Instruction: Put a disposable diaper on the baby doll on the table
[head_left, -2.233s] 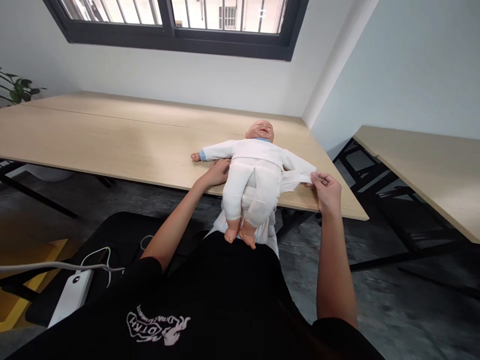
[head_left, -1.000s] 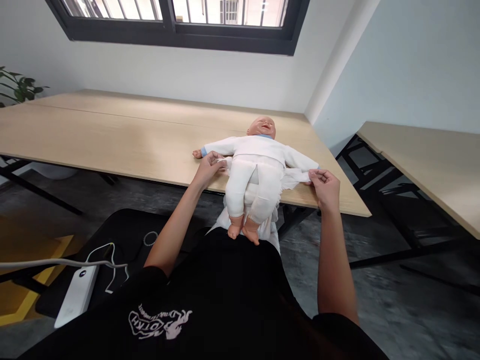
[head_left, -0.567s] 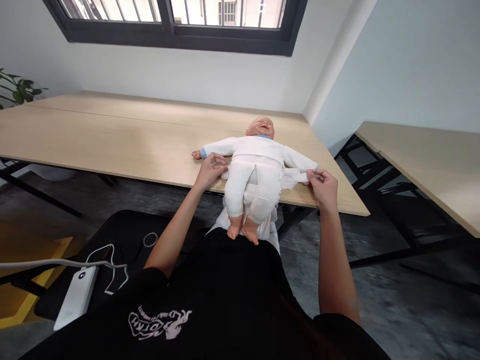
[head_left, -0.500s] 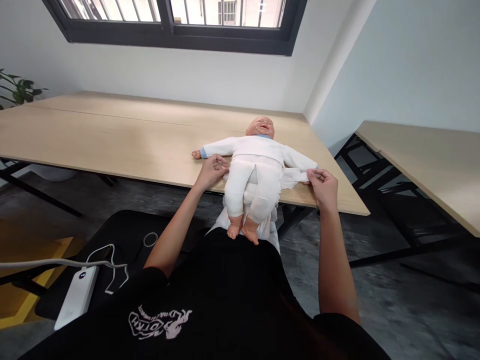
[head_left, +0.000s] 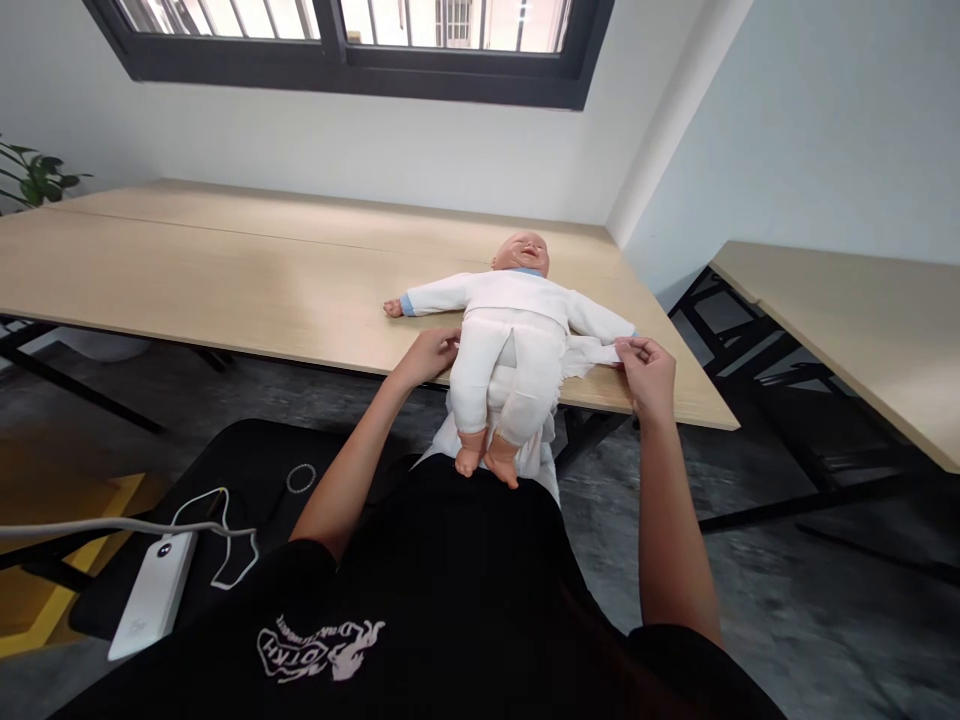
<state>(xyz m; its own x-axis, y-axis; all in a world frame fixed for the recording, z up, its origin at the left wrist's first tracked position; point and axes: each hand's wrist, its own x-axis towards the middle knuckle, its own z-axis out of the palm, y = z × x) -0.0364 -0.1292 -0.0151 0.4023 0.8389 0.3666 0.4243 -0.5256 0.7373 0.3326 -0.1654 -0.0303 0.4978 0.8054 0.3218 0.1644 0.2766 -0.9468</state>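
Note:
A baby doll (head_left: 510,340) in white clothes lies on its back at the near edge of a long wooden table (head_left: 225,280), its legs hanging over the edge. A white cloth (head_left: 585,355) lies under its hips and hangs down below the edge. My right hand (head_left: 646,375) pinches the cloth's right corner on the tabletop. My left hand (head_left: 429,355) is at the doll's left hip, its fingertips tucked behind the doll's thigh; what they hold is hidden.
A second wooden table (head_left: 847,330) stands to the right across a gap with black frames. On a black seat at lower left lie a white power bank (head_left: 150,600), a white cable (head_left: 217,550) and a ring (head_left: 300,478). A plant (head_left: 34,180) stands far left.
My left hand has slid down from beside the doll's arm to its hip at the table edge. My right hand has kept its pinch on the cloth corner.

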